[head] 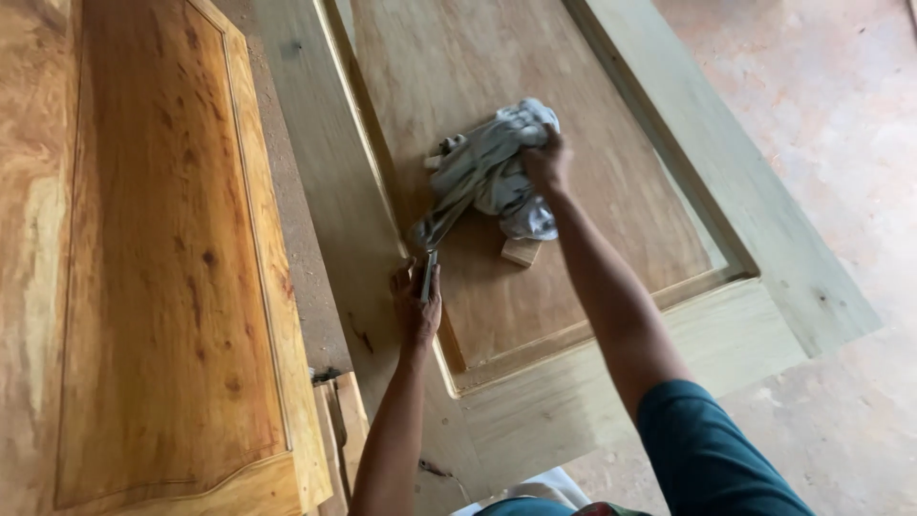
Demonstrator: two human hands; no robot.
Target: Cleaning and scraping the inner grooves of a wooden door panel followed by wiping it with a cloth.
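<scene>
- The right hand is clenched on a bunched grey cloth, pressing it flat against the sunken panel of a pale, unfinished wooden door; the arm is stretched out far across the door, so the weight seems to go down through the wad.
- The cloth sits mid-panel, its loose tail trailing down and to the left towards the other hand.
- The left hand grips a slim, dark, flat tool (its kind is too small to tell) at the moulded inner edge of the frame, where panel meets left stile, as if kept ready at the groove.
- A small pale wood block lies on the panel just near of the cloth, touching or almost touching it.
- To the left, apart from the pale door, a second, glossy orange-brown door lies parallel.
- To the right and far, bare dusty concrete floor.
</scene>
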